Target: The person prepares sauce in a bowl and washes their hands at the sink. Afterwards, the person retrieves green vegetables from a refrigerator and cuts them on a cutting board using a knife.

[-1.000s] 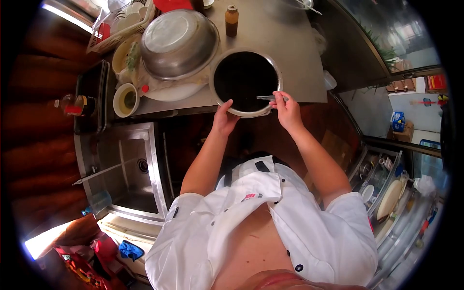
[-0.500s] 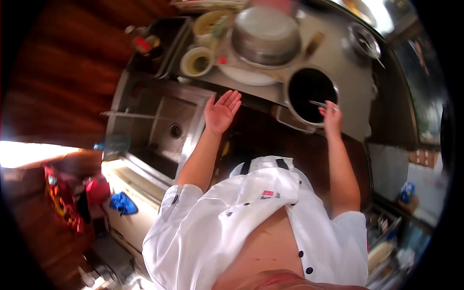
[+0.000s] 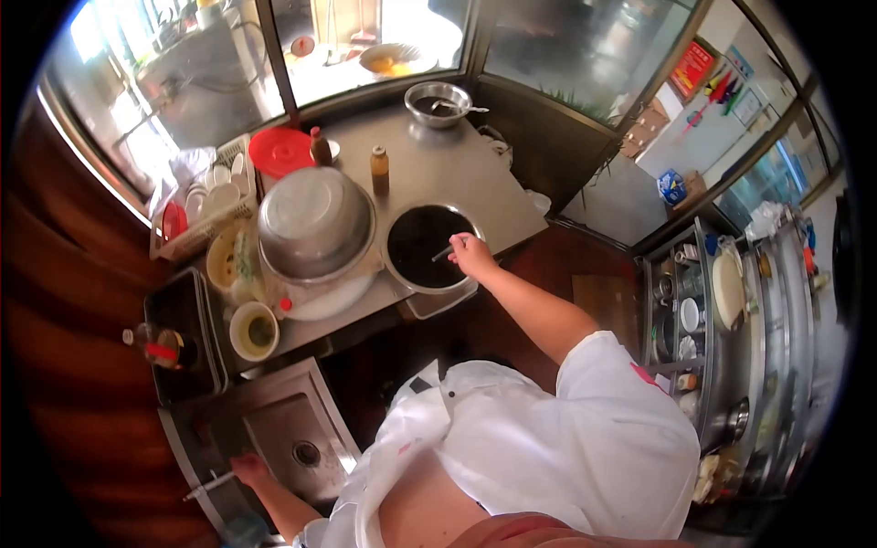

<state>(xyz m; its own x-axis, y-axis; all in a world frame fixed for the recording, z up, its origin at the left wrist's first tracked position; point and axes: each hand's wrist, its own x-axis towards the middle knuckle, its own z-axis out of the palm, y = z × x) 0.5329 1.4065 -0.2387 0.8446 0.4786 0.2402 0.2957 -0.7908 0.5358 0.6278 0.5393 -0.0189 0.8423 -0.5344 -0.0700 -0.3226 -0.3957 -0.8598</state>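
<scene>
- The right grip (image 3: 468, 254) is pinching the handle of a slim grey utensil (image 3: 442, 255), the fingers pressing together around its upper end and leaving no visible gap.
- The utensil is hanging within the mouth of a round pot (image 3: 429, 289), its lower part reaching over or into the dark contents (image 3: 416, 239); whether the tip is dipping under them, I cannot tell.
- The work at the pot is, I judge, being caught partway: the utensil is already sitting in place and being held, while nothing is showing it finished. Lifting the utensil clear and letting go are, by the look of it, remaining undone. How ready the contents are is not showing.
- The utensil's long axis is running at a slant, the handle end pointing up and right toward the grip, the free end pointing down and left, inside the rim.
- The pot is standing at the front edge of the metal tabletop (image 3: 493, 187), with an overturned metal basin (image 3: 315, 210) resting to its left and a brown-filled bottle (image 3: 380, 172) standing behind.
- Well apart, the left grip (image 3: 251, 468) is reaching over the sink (image 3: 283, 416), meeting the end of a thin pale bar (image 3: 210, 486); whether its fingers are closing around that bar, I cannot tell.
</scene>
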